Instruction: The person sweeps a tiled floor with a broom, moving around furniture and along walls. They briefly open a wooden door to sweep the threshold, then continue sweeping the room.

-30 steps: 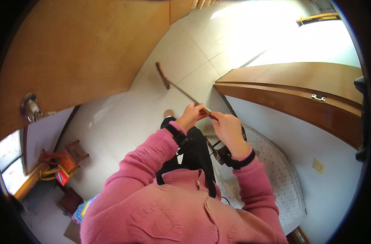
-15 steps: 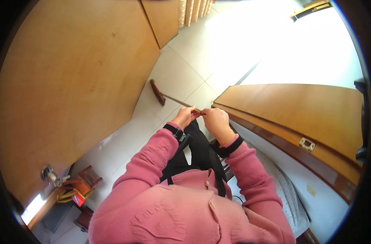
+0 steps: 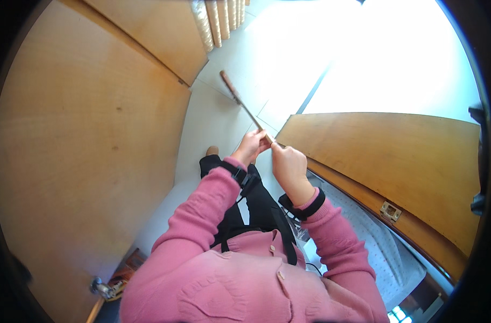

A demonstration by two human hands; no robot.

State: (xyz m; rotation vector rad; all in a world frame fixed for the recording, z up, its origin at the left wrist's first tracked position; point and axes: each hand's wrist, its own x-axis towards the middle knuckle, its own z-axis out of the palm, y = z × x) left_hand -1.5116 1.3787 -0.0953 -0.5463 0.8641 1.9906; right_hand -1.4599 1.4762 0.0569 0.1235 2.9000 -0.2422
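Note:
Both my hands grip the top end of a long thin stick, a broom or mop handle (image 3: 249,114), which slants down and away to a brown head (image 3: 227,84) resting on the pale tiled floor (image 3: 213,118). My left hand (image 3: 251,146) is closed around the handle just below my right hand (image 3: 288,164), which holds the very end. Pink sleeves and dark wrist straps cover both forearms.
A large wooden door (image 3: 84,145) stands at my left, with a metal handle (image 3: 102,288) low down. At right, a wooden bed frame (image 3: 385,156) borders a patterned mattress (image 3: 374,242). Curtains (image 3: 218,19) hang at the far end, and bright light washes out the floor there.
The view has swung, so the wooden door now fills the left side. The stick's head lies farther out on the floor. Both hands remain closed on the handle.

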